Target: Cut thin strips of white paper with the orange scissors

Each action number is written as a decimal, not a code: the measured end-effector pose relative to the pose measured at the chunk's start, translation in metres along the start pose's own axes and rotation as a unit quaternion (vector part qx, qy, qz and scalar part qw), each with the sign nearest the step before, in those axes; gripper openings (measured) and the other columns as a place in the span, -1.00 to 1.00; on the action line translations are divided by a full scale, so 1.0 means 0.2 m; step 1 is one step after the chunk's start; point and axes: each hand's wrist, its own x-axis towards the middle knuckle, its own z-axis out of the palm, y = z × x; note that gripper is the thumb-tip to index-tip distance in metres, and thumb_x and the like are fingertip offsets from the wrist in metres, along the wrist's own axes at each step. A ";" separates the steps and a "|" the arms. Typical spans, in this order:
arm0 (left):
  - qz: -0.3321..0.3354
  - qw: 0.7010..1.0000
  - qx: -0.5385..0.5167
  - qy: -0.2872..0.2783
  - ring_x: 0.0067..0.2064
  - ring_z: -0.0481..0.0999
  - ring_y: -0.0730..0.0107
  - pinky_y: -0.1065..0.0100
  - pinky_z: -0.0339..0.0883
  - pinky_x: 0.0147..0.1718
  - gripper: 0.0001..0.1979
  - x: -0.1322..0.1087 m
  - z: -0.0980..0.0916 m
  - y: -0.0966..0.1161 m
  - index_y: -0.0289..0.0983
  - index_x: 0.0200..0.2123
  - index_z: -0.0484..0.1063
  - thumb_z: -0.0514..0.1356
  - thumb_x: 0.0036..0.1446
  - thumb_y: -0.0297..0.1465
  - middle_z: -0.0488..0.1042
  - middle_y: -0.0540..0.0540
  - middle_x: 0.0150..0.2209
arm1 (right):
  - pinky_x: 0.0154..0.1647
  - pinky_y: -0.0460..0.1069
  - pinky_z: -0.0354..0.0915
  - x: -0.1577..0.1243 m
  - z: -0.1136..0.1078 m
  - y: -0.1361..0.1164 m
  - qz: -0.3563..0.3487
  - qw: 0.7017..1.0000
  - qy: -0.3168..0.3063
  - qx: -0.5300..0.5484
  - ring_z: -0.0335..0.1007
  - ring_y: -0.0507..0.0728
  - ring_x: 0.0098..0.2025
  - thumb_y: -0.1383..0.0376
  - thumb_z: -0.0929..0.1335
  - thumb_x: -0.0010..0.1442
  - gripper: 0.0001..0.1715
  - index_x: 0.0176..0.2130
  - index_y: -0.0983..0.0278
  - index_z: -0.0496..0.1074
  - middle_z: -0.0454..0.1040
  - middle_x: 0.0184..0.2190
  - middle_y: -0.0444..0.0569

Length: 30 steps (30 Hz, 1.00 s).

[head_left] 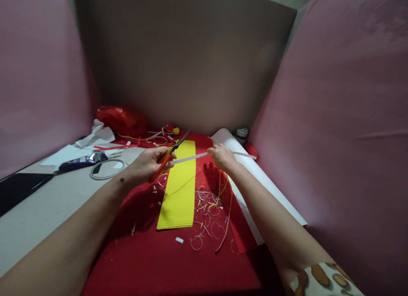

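Note:
My left hand [149, 163] is closed around the orange handles of a pair of scissors [172, 152], whose dark blades point up and away. My right hand [222, 157] pinches a long thin white paper strip [194, 157] that runs from the scissors across to the right past my fingers. Both hands hover over a yellow corrugated sheet [179, 189] lying on a red cloth [178, 257]. Thin white and yellow paper trimmings [208, 202] are scattered on the cloth below my right hand.
A white rolled sheet [255, 177] lies at the right beside a small jar [241, 134]. At the left are a purple tube [81, 161], a coiled white cable [106, 168], a dark phone [19, 189], white papers [95, 136] and a red plastic bag [123, 119]. Pink cushions flank both sides.

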 end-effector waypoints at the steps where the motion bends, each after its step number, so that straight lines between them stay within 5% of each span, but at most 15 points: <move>1: -0.001 1.000 -0.012 0.005 -0.49 0.31 0.50 0.44 0.18 -0.51 -0.75 0.00 -0.01 0.01 -0.26 -0.43 0.37 0.30 -0.27 -0.34 0.40 0.04 -0.50 | -0.32 -0.01 0.22 0.00 -0.01 0.00 0.001 1.000 0.000 -0.003 0.32 0.22 -0.09 0.43 0.21 0.19 -0.66 -0.15 0.21 0.48 0.52 -0.20 0.07; 4: -0.024 0.992 -0.086 0.085 -0.54 0.29 0.52 0.45 0.15 -0.56 -0.71 0.01 -0.01 0.00 -0.27 -0.39 0.38 0.31 -0.27 -0.35 0.36 0.09 -0.57 | -0.34 -0.03 0.20 0.01 -0.08 0.01 0.021 1.000 0.001 -0.009 0.39 0.20 -0.17 0.41 0.26 0.16 -0.75 -0.30 0.23 0.52 0.55 -0.31 0.07; 8: -0.070 0.935 -0.258 0.233 -0.57 0.33 0.56 0.46 0.19 -0.56 -0.72 0.05 0.01 -0.08 -0.29 -0.42 0.35 0.31 -0.26 -0.36 0.36 0.10 -0.57 | -0.36 0.00 0.21 0.05 -0.34 0.03 0.091 0.994 0.058 0.003 0.42 0.17 -0.37 0.40 0.31 0.07 -0.82 -0.46 0.30 0.52 0.52 -0.46 0.09; 11: -0.082 0.919 -0.328 0.203 -0.59 0.32 0.60 0.50 0.17 -0.59 -0.75 0.07 0.03 -0.12 -0.33 -0.48 0.36 0.32 -0.30 -0.42 0.37 0.07 -0.59 | -0.44 -0.04 0.20 0.08 -0.59 0.04 0.149 0.956 0.210 0.142 0.38 0.10 -0.47 0.41 0.33 0.01 -0.84 -0.56 0.32 0.46 0.41 -0.64 -0.03; 15: -0.077 0.924 -0.359 0.103 -0.59 0.32 0.61 0.52 0.08 -0.64 -0.70 0.05 0.07 -0.09 -0.36 -0.42 0.38 0.36 -0.27 -0.40 0.46 -0.04 -0.51 | -0.69 -0.12 0.05 0.08 -0.79 0.00 0.188 0.819 0.270 0.470 0.20 -0.01 -0.71 0.43 0.30 -0.02 -0.86 -0.57 0.35 0.39 0.30 -0.77 -0.11; 19: -0.037 0.917 -0.398 0.005 -0.58 0.30 0.64 0.52 0.06 -0.65 -0.66 -0.01 0.08 0.02 -0.37 -0.40 0.39 0.32 -0.12 -0.21 0.52 -0.15 -0.39 | -0.79 -0.17 -0.12 0.07 -0.75 -0.11 0.218 0.700 0.255 0.631 0.14 -0.05 -0.76 0.46 0.26 -0.02 -0.88 -0.53 0.36 0.37 0.33 -0.76 -0.11; 24: -0.025 0.915 -0.392 -0.093 -0.62 0.25 0.63 0.50 -0.01 -0.68 -0.66 -0.11 0.10 0.10 -0.34 -0.44 0.39 0.29 -0.08 -0.16 0.45 -0.06 -0.53 | -0.80 -0.18 -0.09 0.05 -0.57 -0.22 0.261 0.617 0.226 0.707 0.16 -0.07 -0.76 0.46 0.23 0.08 -0.85 -0.48 0.37 0.35 0.41 -0.72 -0.07; 30: -0.090 0.950 -0.289 -0.073 -0.68 0.17 0.63 0.47 -0.06 -0.69 -0.80 -0.19 0.14 0.07 -0.33 -0.54 0.36 0.33 -0.24 -0.41 0.24 0.09 -0.73 | -0.82 -0.19 -0.08 0.01 -0.37 -0.28 0.304 0.519 0.234 0.764 0.15 -0.06 -0.78 0.51 0.21 0.05 -0.82 -0.49 0.36 0.35 0.30 -0.80 -0.17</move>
